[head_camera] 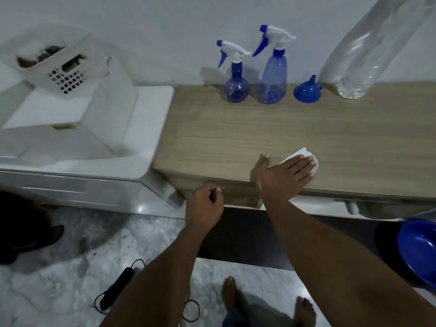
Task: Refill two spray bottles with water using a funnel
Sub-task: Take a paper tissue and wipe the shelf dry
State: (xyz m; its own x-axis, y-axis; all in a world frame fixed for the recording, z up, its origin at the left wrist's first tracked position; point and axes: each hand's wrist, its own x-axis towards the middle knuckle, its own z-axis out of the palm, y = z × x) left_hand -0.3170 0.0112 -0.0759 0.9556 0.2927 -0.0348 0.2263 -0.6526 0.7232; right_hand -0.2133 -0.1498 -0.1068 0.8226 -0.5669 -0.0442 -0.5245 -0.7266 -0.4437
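White paper tissue [297, 154] lies under your flat, straight-fingered right hand [286, 173] on the wooden worktop [236, 133]; your left hand [204, 205] curls, grip empty.

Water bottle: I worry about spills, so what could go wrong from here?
The big water bottle stands beside the small funnel and two spray bottles; lifting it could knock them over. Pouring from it may overflow the funnel onto the wooden table. Water running off could reach the corded black device on the floor, near bare feet.
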